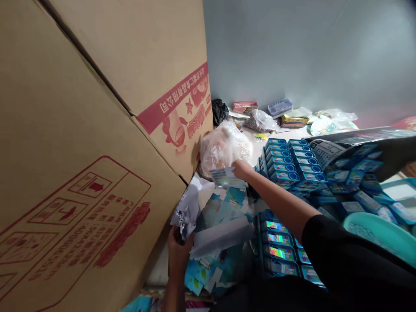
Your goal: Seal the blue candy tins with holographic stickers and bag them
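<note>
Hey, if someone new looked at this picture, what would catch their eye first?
Most likely the big brown cardboard with red print, which fills the left side. Next come the rows of blue packs right of centre, and the turquoise bowl at the lower right. Near the middle, the right hand holds a thin sheet in front of a whitish plastic bag.

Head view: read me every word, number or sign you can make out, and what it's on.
"食品有限公司": red band, upper carton; other characters there unclear.
Umbrella sign: lower carton.
Arrow sign: lower carton.
Lower carton's lettering: too blurred to read surely.
Blue boxes, blue sheets, dark bag: print too small or blurred.
</note>
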The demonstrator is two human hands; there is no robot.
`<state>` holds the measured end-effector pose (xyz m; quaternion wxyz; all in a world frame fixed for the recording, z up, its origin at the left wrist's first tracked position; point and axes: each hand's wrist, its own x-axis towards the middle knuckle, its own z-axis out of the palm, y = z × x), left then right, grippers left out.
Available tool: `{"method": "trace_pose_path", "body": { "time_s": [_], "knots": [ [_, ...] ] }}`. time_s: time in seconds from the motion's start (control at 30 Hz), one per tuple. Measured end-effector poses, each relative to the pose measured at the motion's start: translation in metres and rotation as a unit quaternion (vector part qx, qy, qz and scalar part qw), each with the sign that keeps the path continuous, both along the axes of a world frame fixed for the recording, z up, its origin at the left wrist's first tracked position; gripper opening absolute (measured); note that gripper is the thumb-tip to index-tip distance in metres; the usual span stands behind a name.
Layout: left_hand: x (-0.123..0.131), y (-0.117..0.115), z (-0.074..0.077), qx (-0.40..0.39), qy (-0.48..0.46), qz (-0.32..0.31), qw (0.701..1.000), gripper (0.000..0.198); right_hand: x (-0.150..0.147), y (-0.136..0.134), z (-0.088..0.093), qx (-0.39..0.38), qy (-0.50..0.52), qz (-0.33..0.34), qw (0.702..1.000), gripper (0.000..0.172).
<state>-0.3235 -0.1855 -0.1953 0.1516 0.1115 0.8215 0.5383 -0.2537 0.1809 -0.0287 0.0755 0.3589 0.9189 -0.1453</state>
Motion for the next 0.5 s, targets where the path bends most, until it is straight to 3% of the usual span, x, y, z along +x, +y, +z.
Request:
{"method": "trace_pose_path", "body": {
  "time_s": [0.1,0.2,0.3,0.37,0.5],
  "knots": [
    [-0.003,-0.012,0.011,0.000,-0.031,0.000,1.000,0.076,-0.004,-0.003,0.054,0.029,0.040,0.011,0.999,0.022],
    [-0.010,-0.018,0.039,-0.024,0.063,-0.045,0.997,0.051,0.011,-0.011,0.119,0.063,0.115,0.026,0.991,0.026],
    [-0.009,-0.008,0.082,-0.026,0.220,-0.087,0.971,0.033,0.045,-0.026,0.172,0.046,0.271,0.071,0.959,0.020],
    [0.000,0.004,0.115,-0.017,0.292,-0.103,0.951,0.033,0.070,-0.039,0.193,-0.014,0.368,0.073,0.927,0.019],
    [0.021,0.020,0.189,0.035,0.311,-0.064,0.948,0.067,0.116,-0.067,0.216,-0.163,0.453,0.071,0.874,0.030]
  ]
}}
